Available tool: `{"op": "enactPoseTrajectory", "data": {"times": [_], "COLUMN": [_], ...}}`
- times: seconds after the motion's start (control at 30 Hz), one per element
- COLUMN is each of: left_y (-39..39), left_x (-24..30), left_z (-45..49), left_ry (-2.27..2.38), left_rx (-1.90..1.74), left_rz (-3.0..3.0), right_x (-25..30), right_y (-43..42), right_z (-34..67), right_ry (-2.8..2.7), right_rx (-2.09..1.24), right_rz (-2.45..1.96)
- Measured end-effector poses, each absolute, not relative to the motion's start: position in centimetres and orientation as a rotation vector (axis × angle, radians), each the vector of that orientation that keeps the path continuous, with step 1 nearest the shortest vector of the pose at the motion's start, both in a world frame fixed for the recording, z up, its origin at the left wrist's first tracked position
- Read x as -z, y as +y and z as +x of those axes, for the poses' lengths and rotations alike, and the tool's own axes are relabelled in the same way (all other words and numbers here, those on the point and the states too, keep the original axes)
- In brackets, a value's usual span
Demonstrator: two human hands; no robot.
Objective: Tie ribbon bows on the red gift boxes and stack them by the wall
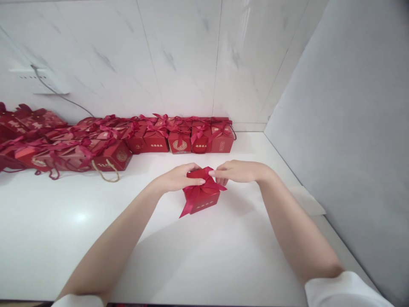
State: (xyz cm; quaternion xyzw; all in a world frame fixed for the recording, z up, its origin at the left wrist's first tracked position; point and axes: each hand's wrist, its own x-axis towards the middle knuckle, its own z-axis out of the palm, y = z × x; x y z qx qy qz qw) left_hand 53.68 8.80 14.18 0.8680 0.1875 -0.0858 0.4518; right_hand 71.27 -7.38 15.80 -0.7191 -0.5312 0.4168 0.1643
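Evidently the work is centring on one small red box (206,201), which is standing alone on the white bench (41,230), in front of the other boxes and between the two forearms. The left hand (175,177) is grasping it across the upper left, its thumb lying over the top near the knot and its fingers reaching round the far edge. The right hand (239,170) is meeting the upper right side, one fingertip touching the upright loop of the pinkish-red ribbon (191,200); whether it is pinching that loop, I cannot tell.

As for progress, the ribbon is already crossing the box and gathering at the top, with one tail hanging down the front and another end sticking out to the right. Tying therefore seems mostly done, and what is remaining looks like neatening the bow, though the fingers are partly hiding the knot.

Behind, a row of red boxes (220,144) is standing near the marbled wall (179,51), most of them apparently wearing finished bows. More boxes are crowding together at the left, where a gold cord handle (110,179) is drooping onto the bench.
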Motion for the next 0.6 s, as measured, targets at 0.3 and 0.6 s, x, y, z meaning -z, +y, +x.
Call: {"op": "enactPoseTrajectory", "data": {"times": [0.3, 0.6], "left_y": [8.8, 9.3], "left_x": [-14.0, -16.5], "left_z": [53.6, 52.6], "left_ry": [0.426, 0.376], "left_rx": [0.145, 0.042], "left_rz": [2.287, 2.301], "right_x": [-16.0, -20.7], "right_y": [-7.5, -12.3], "right_z": [71.6, 66.3], "right_ry": [-1.784, -1.696], "right_rx": [-1.298, -0.619], "right_rz": [-1.884, -2.318]}}
